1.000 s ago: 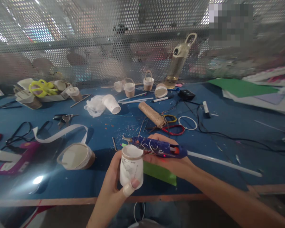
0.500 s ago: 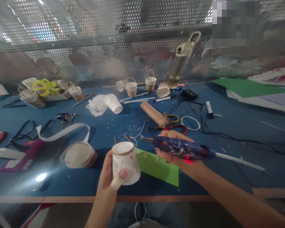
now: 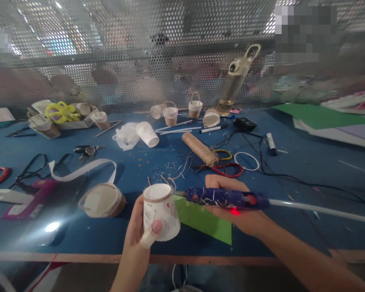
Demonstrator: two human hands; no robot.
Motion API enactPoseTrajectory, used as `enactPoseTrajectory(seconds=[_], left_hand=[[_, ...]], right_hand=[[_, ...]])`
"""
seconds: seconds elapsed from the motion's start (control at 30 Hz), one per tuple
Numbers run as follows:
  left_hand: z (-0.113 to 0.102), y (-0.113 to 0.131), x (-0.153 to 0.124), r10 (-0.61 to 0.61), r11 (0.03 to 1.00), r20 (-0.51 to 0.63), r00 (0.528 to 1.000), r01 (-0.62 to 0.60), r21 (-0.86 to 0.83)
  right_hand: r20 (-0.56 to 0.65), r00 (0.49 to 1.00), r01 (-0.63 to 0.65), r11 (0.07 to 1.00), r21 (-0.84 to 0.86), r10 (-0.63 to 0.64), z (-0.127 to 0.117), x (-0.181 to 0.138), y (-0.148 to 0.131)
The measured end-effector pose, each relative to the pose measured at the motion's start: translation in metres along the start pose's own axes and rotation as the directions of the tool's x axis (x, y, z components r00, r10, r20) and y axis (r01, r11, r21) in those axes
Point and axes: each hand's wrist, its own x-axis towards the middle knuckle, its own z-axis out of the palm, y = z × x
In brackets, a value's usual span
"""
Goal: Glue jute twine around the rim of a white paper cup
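My left hand [image 3: 141, 231] is wrapped round a white paper cup [image 3: 162, 217], its thumb across the front. Brown twine [image 3: 158, 196] runs just under the cup's rim, and a loose strand trails off behind it. In my right hand [image 3: 231, 215] is a dark blue glue gun [image 3: 222, 197] with a red light showing and a clear glue stick [image 3: 319, 210] out of its back. The nozzle is at the right side of the cup's rim; whether it touches cannot be told. A green paper sheet [image 3: 205, 223] lies beneath both hands.
Left of the cup stands a twine-trimmed paper basket [image 3: 105, 200]. Behind lie a twine roll [image 3: 200, 149], red-handled scissors [image 3: 228, 170], a white ring [image 3: 246, 161] and another paper cup [image 3: 148, 134]. Small baskets [image 3: 170, 116] and a water bottle [image 3: 232, 85] line the perforated screen. A black cable [image 3: 304, 177] crosses the right side.
My right hand has brought the glue gun left and slightly down, so its nozzle has come to the cup's rim. My left hand keeps the cup in nearly the same place.
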Motion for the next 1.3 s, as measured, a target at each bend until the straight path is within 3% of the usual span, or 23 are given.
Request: enactPoseTrajectory(seconds=[0.47,1.07,1.3], left_hand=[[0.0041,0.0029,-0.0020,0.018,1.000,-0.027,0.999,-0.018,-0.017],[0.0083,0.0009,-0.0045,0.118,0.988,-0.029,0.993,-0.114,0.103],[0.0040,0.0016,-0.0031,0.051,0.998,-0.058,0.997,-0.048,0.050]], right_hand=[[0.075,0.997,0.048,0.976,-0.211,-0.033,-0.0027,0.0000,-0.0023],[0.032,0.988,0.155,0.929,-0.335,-0.153,-0.0012,-0.0042,-0.0004],[0.008,0.990,0.133,0.916,-0.378,-0.140,-0.0020,-0.0032,-0.0019]])
